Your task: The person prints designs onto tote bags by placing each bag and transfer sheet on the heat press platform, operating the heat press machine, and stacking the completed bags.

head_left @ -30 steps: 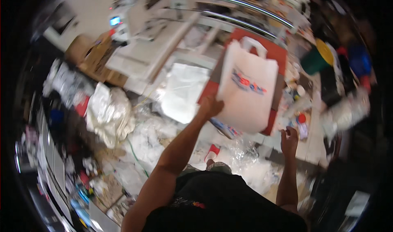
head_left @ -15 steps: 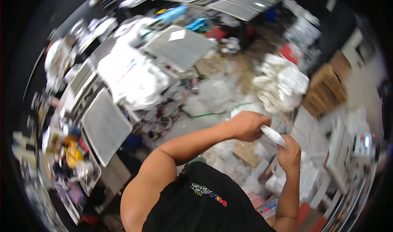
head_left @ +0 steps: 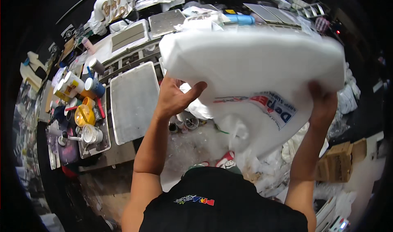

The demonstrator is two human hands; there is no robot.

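Note:
A white plastic bag [head_left: 250,60] with red and blue print is stretched between my two hands across the middle of the view, blurred in parts. My left hand [head_left: 177,96] grips its left side, thumb on the near face and fingers largely hidden behind it. My right hand [head_left: 322,103] holds the right side, fingers partly covered by the bag and smeared by motion. Below the bag, my red-and-white shoes [head_left: 225,160] show on the floor.
At left, grey platens [head_left: 133,103] stand beside tubs of ink [head_left: 84,115] and pots [head_left: 93,86]. A co-worker in a white top [head_left: 112,6] is at the upper left. Cardboard boxes [head_left: 335,164] and crumpled sheeting lie right. More cluttered tables [head_left: 266,11] run along the back.
My view has swung from the machine with the red platen to the cluttered tables. The bag has left the platen, passed folded between my hands, and is now raised and spread wide.

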